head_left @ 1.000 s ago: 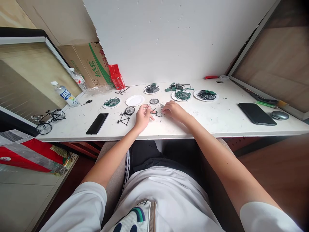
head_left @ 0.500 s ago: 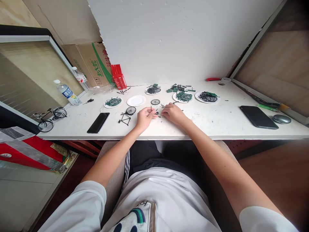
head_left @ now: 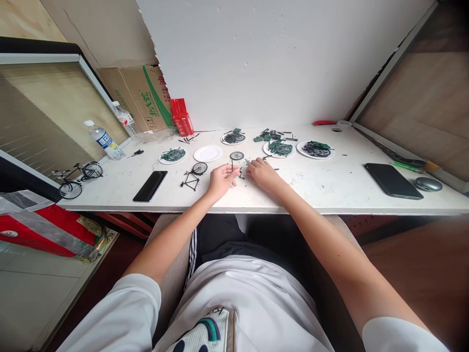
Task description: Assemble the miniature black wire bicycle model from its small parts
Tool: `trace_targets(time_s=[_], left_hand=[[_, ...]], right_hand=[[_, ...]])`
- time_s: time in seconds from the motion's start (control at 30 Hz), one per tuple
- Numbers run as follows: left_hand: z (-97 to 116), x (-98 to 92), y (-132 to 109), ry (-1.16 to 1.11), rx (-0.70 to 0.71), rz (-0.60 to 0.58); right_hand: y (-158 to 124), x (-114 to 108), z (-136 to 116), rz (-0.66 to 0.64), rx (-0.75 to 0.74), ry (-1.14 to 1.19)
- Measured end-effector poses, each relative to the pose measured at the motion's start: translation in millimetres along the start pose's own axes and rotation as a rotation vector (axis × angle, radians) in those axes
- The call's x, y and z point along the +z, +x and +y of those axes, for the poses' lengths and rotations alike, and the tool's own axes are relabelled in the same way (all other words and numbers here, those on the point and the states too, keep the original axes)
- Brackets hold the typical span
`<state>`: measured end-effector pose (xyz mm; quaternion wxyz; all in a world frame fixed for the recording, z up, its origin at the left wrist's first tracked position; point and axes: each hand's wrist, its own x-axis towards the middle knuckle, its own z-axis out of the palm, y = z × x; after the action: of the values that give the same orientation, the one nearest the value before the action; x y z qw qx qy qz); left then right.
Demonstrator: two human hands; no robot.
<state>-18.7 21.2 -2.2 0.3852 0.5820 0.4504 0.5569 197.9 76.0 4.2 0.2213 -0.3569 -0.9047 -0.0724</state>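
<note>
My left hand is pinched on a thin black bicycle part that sticks up from its fingertips. Just to the right, my right hand rests low over the table, its fingers bent down among small dark pieces; whatever its fingertips grip is hidden. A loose model wheel lies beyond both hands. Left of my left hand is a black model bicycle frame with a wheel at its upper end.
An assembled model bicycle stands at the left. Paper plates hold green parts and black parts; one white plate is bare. Phones, a mouse and a bottle flank the work area.
The thin black part now stands up more visibly from my left fingertips, and the hand has turned slightly. My right hand stays almost in place. The whole view has shifted a little.
</note>
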Motion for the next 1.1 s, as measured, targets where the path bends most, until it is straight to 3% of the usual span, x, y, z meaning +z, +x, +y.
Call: trace_targets(time_s=[0.2,0.43,0.77,1.1], left_hand=[[0.6,0.0,0.5,-0.004,-0.017,0.002],[8.4,-0.3,1.7,-0.12,-0.15,-0.03],[16.2,-5.4,2.9,-0.415,-0.349,-0.186],[15.9,-5.5,5.3,-0.499,-0.418,-0.177]], right_hand=[[-1.1,1.6,3.7,0.003,0.045,0.104],[6.0,-3.2,-4.2,0.236,0.155,0.644],[8.7,-2.3,-22.0,0.221,0.235,0.907],[6.4,8.4,-17.5,0.074,0.263,1.034]])
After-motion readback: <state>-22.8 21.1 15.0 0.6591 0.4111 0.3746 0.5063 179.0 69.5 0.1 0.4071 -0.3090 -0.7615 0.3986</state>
